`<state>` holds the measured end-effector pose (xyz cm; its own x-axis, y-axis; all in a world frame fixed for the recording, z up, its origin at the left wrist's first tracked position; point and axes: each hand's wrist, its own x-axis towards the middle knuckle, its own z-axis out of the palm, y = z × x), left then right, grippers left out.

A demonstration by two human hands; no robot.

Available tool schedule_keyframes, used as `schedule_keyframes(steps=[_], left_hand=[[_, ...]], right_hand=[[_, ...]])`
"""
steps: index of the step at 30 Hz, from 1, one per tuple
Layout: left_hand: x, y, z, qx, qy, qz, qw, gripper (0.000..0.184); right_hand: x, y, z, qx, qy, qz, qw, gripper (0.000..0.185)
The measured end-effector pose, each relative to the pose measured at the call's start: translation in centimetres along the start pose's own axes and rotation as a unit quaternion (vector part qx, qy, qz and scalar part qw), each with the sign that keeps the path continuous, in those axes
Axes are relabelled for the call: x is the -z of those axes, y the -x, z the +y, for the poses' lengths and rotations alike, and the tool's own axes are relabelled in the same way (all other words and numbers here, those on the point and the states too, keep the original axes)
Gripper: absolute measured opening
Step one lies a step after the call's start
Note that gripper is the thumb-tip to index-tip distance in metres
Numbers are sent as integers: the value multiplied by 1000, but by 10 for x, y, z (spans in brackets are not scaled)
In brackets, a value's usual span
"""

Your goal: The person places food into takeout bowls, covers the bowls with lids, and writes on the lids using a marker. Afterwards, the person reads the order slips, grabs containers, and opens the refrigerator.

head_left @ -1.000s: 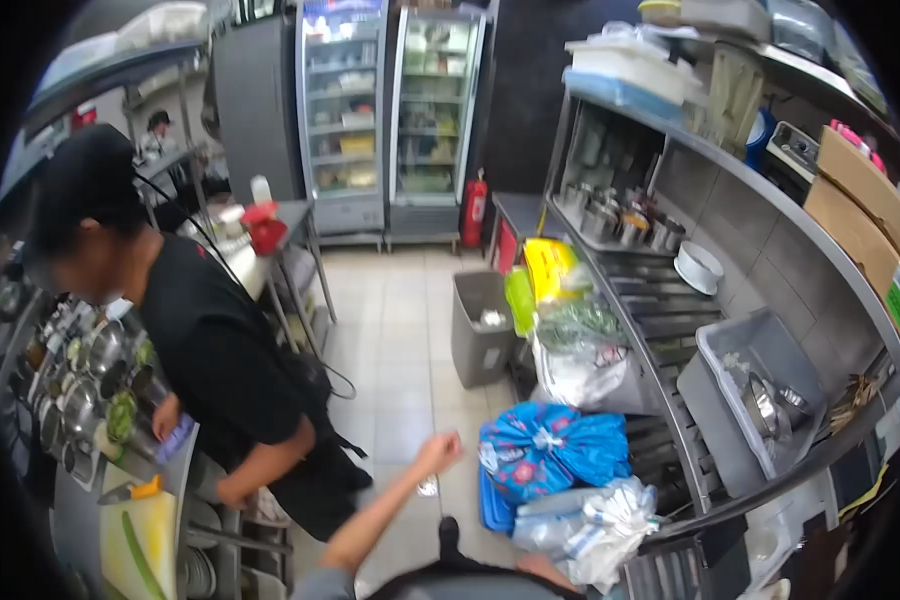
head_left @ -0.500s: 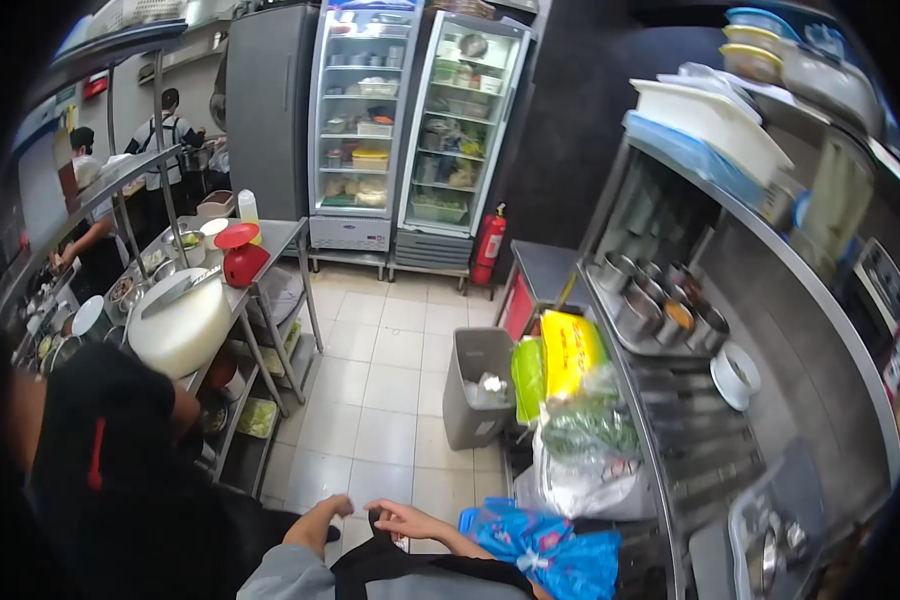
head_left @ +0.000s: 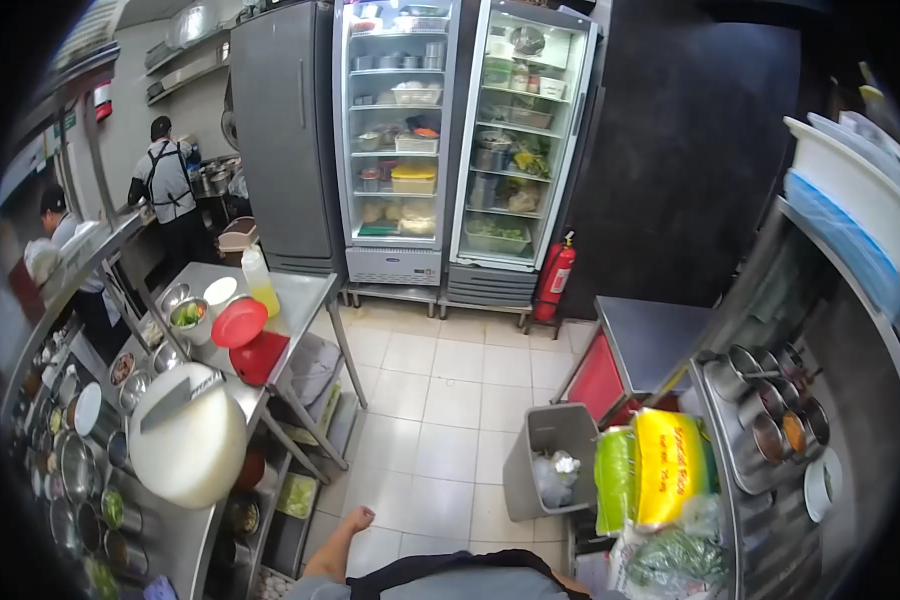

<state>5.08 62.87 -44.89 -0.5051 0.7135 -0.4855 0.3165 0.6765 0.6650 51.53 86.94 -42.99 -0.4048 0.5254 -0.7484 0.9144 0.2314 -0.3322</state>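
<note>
My left hand (head_left: 359, 517) is low over the tiled floor, fingers curled in, and nothing shows in it. My right hand is out of view; only a bit of that arm shows at the bottom edge. Left of my left hand stands a steel worktable (head_left: 310, 290). On it are a thick round white chopping block (head_left: 195, 450) with a knife (head_left: 182, 400) lying on top, a red kitchen scale (head_left: 255, 350), a bottle of yellow liquid (head_left: 260, 285) and several metal bowls of food.
Two glass-door fridges (head_left: 395, 265) stand ahead, beside a fire extinguisher (head_left: 557, 275). On the right are a grey bin (head_left: 525, 470), a yellow rice sack (head_left: 665, 465), bagged greens (head_left: 675, 560) and a rack with metal pots (head_left: 765, 435). Two people (head_left: 170, 185) work at the far left.
My view has swung right and moved forward. My hands, close together before, have parted, and the right one has left the view. The dark-clothed person close on my left is out of sight.
</note>
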Motion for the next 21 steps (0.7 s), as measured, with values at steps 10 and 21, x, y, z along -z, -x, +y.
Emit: schedule_keyframes(steps=[10, 21], left_hand=[[45, -169, 74, 10, -127, -225, 966, 27], [131, -340, 176, 132, 205, -100, 965, 34]], right_hand=[[147, -114, -26, -156, -280, -50, 946, 25], [505, -401, -408, 191, -250, -81, 946, 30]])
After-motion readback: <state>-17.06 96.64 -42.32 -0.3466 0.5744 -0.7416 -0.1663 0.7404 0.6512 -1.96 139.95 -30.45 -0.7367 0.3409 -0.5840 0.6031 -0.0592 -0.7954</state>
